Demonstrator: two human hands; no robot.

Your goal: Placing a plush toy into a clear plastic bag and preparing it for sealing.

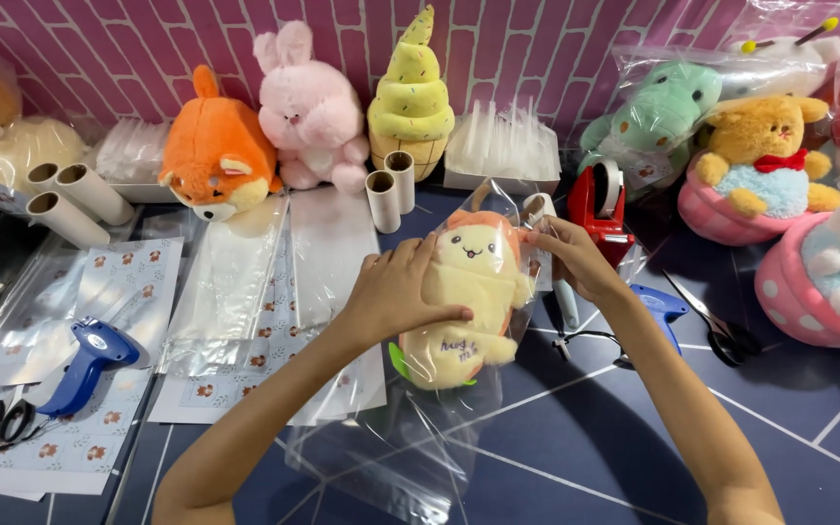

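Both hands steady a yellow plush toy (467, 301) inside a clear plastic bag (410, 428) on the table (634, 437): left hand (396, 292) grips its side, right hand (576, 255) pinches the bag's top.

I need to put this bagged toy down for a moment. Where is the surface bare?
Bare dark floor lies near the right forearm, below the black scissors. Crowded: bag sheets at left, the plush row behind.

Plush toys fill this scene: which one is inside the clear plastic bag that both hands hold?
The pale yellow plush toy with a smiling face, between the left hand and right hand. The orange fox, pink rabbit and ice-cream cone stand unbagged by the wall.
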